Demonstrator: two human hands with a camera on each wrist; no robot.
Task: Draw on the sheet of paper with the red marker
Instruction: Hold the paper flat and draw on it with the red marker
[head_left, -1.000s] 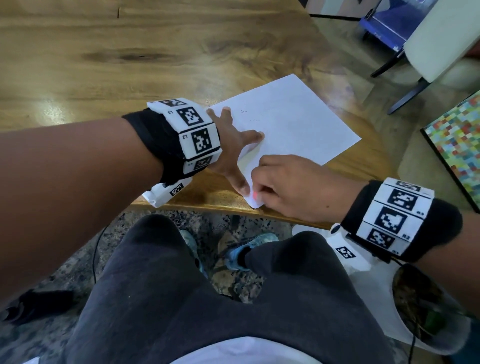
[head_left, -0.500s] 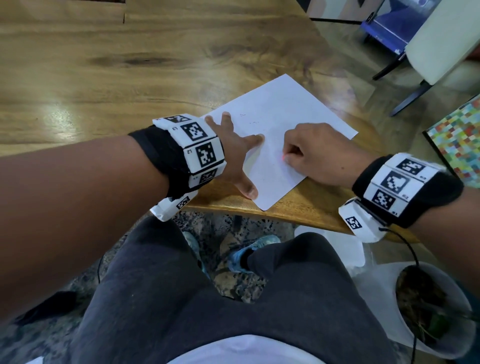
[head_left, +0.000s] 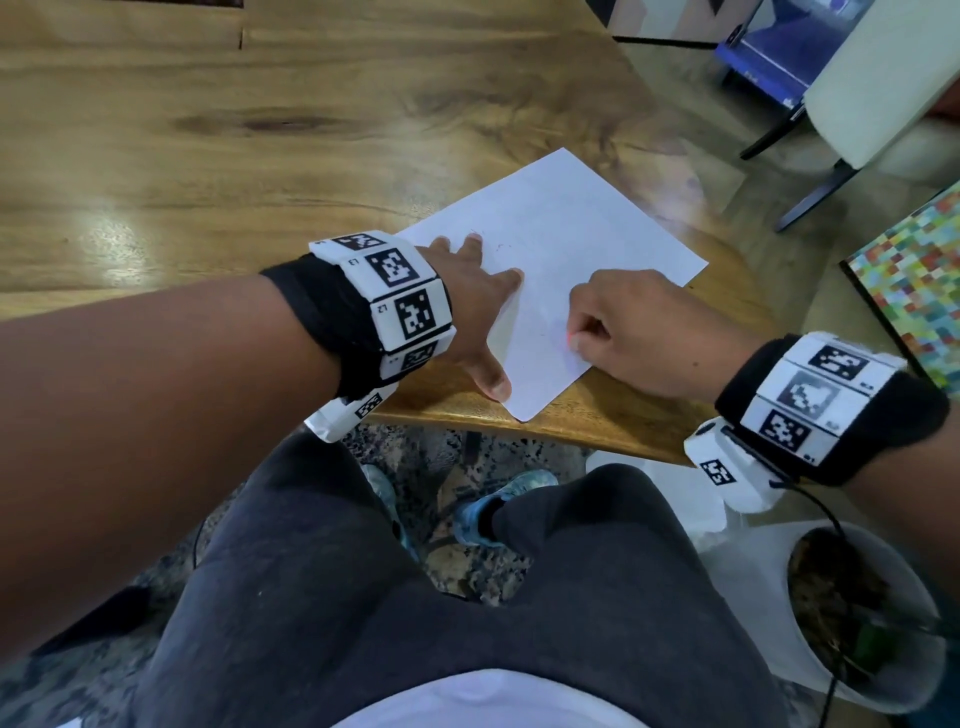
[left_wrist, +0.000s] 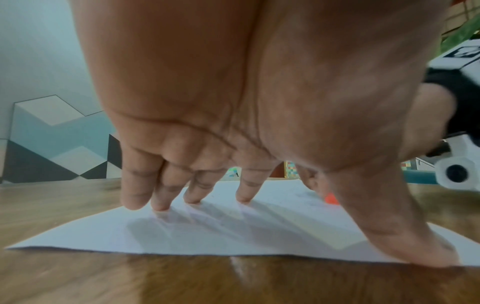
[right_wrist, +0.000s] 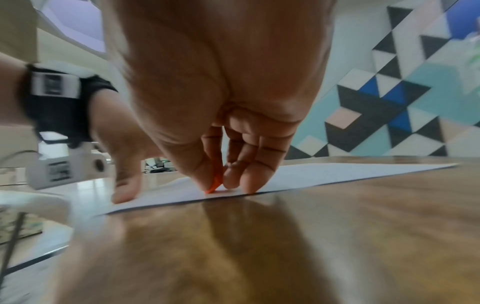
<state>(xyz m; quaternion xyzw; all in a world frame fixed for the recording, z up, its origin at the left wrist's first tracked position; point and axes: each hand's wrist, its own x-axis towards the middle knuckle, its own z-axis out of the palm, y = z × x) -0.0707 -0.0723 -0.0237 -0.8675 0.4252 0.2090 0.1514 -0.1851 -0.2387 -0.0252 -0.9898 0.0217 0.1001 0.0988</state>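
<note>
A white sheet of paper (head_left: 561, 249) lies skewed near the table's front edge. My left hand (head_left: 483, 306) rests flat on its left part with spread straight fingers (left_wrist: 192, 193) and the thumb at the near edge, pinning the paper (left_wrist: 233, 232). My right hand (head_left: 639, 332) sits on the sheet's near right side, fingers curled round the red marker (head_left: 573, 340). Only its orange-red tip (right_wrist: 214, 185) shows between thumb and fingers, touching the paper (right_wrist: 337, 170). The same red marker (left_wrist: 331, 199) peeks out in the left wrist view.
The wooden table (head_left: 260, 130) stretches away to the left and back. A chair (head_left: 857, 93) stands at the upper right, a colourful checkered panel (head_left: 914, 270) at the right, and a white plant pot (head_left: 852, 618) on the floor by my right knee.
My right hand with the marker went from the sheet's near corner up and right, then slightly back toward me. The left hand stayed pressed on the paper.
</note>
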